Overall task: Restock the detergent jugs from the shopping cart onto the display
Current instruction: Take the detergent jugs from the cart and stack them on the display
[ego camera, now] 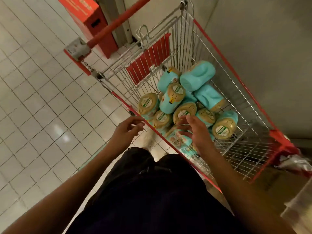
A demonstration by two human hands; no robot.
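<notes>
A wire shopping cart (199, 53) with red trim stands in front of me, tilted in view. Several turquoise detergent jugs (197, 76) with beige caps lie piled in its basket, some on their sides, some cap-up. My right hand (194, 132) reaches over the near rim with fingers spread and relaxed, hovering just above a beige cap (183, 112); it holds nothing. My left hand (125, 128) hangs outside the cart by the near rim, fingers loosely curled and empty. No display shelf is visible.
White tiled floor (42, 98) spreads to the left. A red box-like stand (91, 22) sits behind the cart's red handle (121, 19). A pale wall runs along the right side. My dark trousers fill the lower middle.
</notes>
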